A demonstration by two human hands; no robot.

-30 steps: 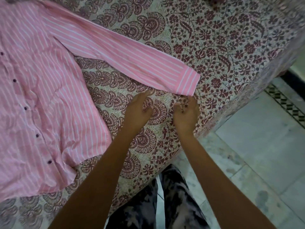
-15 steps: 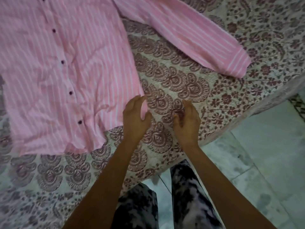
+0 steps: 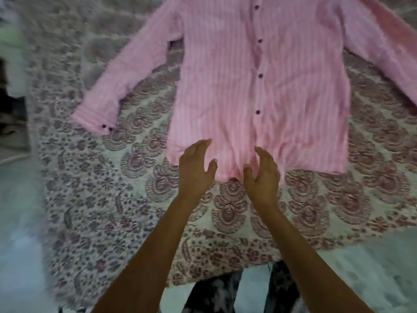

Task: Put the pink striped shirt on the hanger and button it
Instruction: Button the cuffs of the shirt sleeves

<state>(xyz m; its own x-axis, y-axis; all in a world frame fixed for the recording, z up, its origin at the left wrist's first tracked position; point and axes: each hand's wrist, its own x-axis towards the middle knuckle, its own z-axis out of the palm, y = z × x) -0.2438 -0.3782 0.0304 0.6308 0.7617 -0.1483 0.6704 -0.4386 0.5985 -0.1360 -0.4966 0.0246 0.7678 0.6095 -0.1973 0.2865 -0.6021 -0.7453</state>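
Observation:
The pink striped shirt (image 3: 259,86) lies flat and front up on a patterned bedspread, its dark buttons running down the middle and both sleeves spread outward. My left hand (image 3: 196,168) hovers open at the shirt's bottom hem, fingers spread. Beside it, my right hand (image 3: 262,175) is also open, over the hem just below the button line. Neither hand holds anything. No hanger is in view. The picture is blurred by motion.
The bedspread (image 3: 135,199) with a maroon floral print covers the bed. Its near edge runs along the bottom, with pale floor tiles (image 3: 361,279) beyond. The left sleeve's cuff (image 3: 94,118) lies toward the left. My patterned trouser legs (image 3: 214,294) show at the bottom.
The view has swung left, so the shirt's body now sits in the middle. Both hands have moved from the bare bedspread near the right sleeve to the bottom hem.

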